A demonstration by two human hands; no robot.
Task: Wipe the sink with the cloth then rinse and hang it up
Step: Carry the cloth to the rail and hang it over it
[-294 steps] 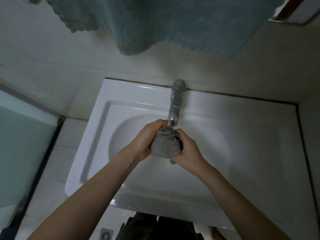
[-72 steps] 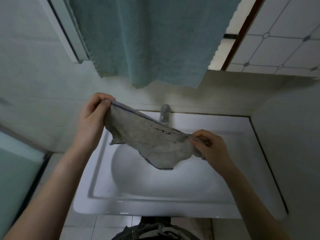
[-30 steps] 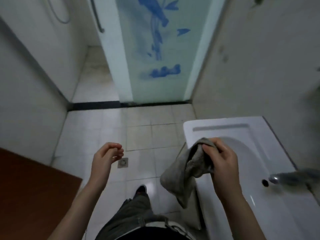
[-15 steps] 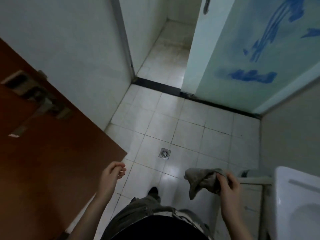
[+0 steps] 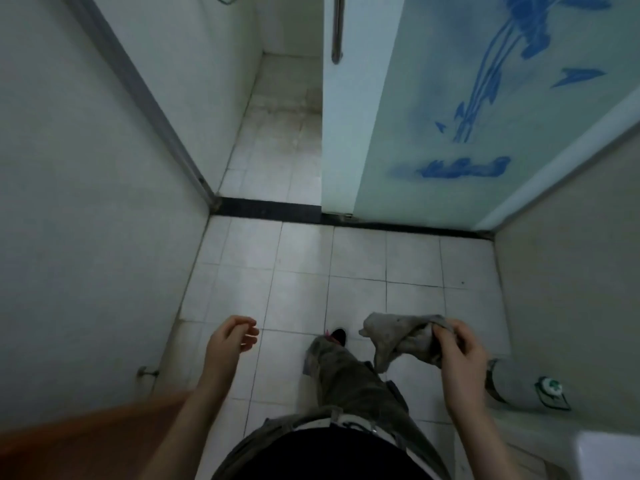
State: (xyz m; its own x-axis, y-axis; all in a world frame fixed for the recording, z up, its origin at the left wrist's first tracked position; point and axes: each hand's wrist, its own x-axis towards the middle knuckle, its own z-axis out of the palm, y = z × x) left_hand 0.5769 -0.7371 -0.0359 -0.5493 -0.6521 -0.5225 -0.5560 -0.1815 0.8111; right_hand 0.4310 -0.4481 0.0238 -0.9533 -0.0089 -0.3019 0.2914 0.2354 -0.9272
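The grey cloth [image 5: 401, 336] hangs bunched in our right hand [image 5: 459, 355], gripped at its upper edge by curled fingers [image 5: 446, 336], its loose folds drooping to the left of the hand above the white tiled floor [image 5: 356, 268]. Our left hand [image 5: 230, 339] is well apart from the cloth, on the other side of our leg [image 5: 341, 379]; it holds nothing, its fingers loosely bent and half open. Between the hands we see olive trousers and the dark toe of a shoe [image 5: 338, 336] on the tiles. Only a white corner of the sink [image 5: 609, 455] shows, cut off at the lower right edge, well below and right of the cloth. Just right of our right wrist lies a pale rounded object with a green mark [image 5: 530, 388], too blurred for us to identify. Ahead stands a frosted glass door [image 5: 467, 109] printed with blue motifs, its metal handle [image 5: 336, 29] cut off at the top; a dark threshold strip [image 5: 277, 211] runs under it. A brown wooden panel [image 5: 79, 441] at lower left is smeared by motion blur.
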